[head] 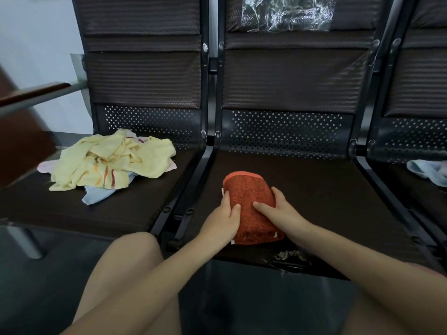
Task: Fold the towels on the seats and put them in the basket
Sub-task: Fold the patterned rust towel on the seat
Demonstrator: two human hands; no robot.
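Here, on the middle seat (326,189) of a row of dark metal seats, a folded orange towel (251,206) lies near the front edge, a little toward the seat's left side, its length running front to back. The left hand (223,220) grips the towel's left side, thumb on top and fingers along the edge; the right hand (280,211) grips its right side, thumb on the top surface and fingers wrapped round the far side. Both hands clamp the same towel, well together with only the cloth between them. The left seat (135,213) carries a loose heap of towels (113,163) toward its back and left edge: yellow on top, one with orange and red stripes, with pale pink and light blue cloth showing at the heap's edges. On the right seat (411,197), at its back edge, lies a light blue towel (429,172), partly out of frame. Clear plastic wrap (287,13) hangs on the middle seat's backrest. The front edge of the middle seat shows torn covering (290,256).
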